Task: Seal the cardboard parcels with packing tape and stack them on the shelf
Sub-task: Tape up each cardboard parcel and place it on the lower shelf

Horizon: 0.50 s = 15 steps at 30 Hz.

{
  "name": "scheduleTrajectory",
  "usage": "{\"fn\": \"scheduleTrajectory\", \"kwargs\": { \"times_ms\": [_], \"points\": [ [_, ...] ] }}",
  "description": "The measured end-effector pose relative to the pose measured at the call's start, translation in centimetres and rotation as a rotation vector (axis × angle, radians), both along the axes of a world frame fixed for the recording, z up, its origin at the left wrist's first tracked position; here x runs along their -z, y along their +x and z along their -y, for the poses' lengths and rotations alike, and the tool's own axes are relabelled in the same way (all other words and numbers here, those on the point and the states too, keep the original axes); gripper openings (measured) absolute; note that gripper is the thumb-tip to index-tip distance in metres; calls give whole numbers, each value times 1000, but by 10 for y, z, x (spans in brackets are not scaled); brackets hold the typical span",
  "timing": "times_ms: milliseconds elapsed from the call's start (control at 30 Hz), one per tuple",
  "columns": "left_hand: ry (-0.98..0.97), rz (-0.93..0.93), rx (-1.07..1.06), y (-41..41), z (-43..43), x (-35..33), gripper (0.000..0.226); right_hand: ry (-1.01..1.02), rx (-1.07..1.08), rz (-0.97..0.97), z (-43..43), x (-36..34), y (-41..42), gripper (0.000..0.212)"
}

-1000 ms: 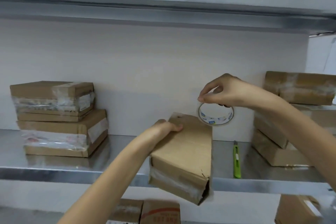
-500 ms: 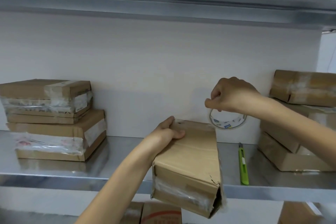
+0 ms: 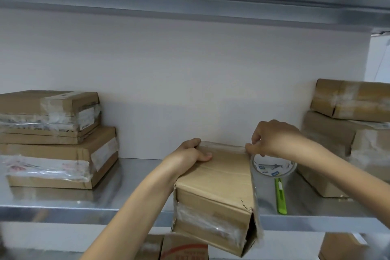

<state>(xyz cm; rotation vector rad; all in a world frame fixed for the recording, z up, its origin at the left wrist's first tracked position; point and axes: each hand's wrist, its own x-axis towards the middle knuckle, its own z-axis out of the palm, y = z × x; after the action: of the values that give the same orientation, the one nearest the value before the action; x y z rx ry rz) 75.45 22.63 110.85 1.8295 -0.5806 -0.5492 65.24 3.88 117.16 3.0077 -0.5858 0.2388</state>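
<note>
Well to the left of the open parcel (image 3: 215,192) you are working on, two taped parcels (image 3: 52,139) sit stacked on the metal shelf (image 3: 126,207), the smaller one on top. Your left hand (image 3: 190,154) holds that parcel's far left corner, thumb flat on its top and fingers curled over the far edge. The parcel lies on the shelf with its near end jutting past the front lip and the torn right flap gaping. A clear strip of tape (image 3: 223,148) runs along its far top edge. At its far right corner your right hand (image 3: 272,139) pinches the tape roll (image 3: 274,169), which hangs just beside the parcel's right side. A green cutter (image 3: 280,196) lies just right of the parcel. Further right stands another stack of parcels (image 3: 348,133).
</note>
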Motion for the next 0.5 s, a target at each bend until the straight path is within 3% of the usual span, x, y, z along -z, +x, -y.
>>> {"fn": "scheduleTrajectory", "kwargs": {
  "times_ms": [133, 300, 500],
  "points": [
    [94, 156, 69, -1, 3, -6, 65, -13, 7, 26, 1, 7, 3, 39],
    [611, 706, 308, -7, 8, -18, 56, -5, 37, 4, -1, 5, 6, 35],
    [763, 875, 452, -14, 13, -35, 54, -15, 45, 1, -3, 5, 7, 33]
  ]
}}
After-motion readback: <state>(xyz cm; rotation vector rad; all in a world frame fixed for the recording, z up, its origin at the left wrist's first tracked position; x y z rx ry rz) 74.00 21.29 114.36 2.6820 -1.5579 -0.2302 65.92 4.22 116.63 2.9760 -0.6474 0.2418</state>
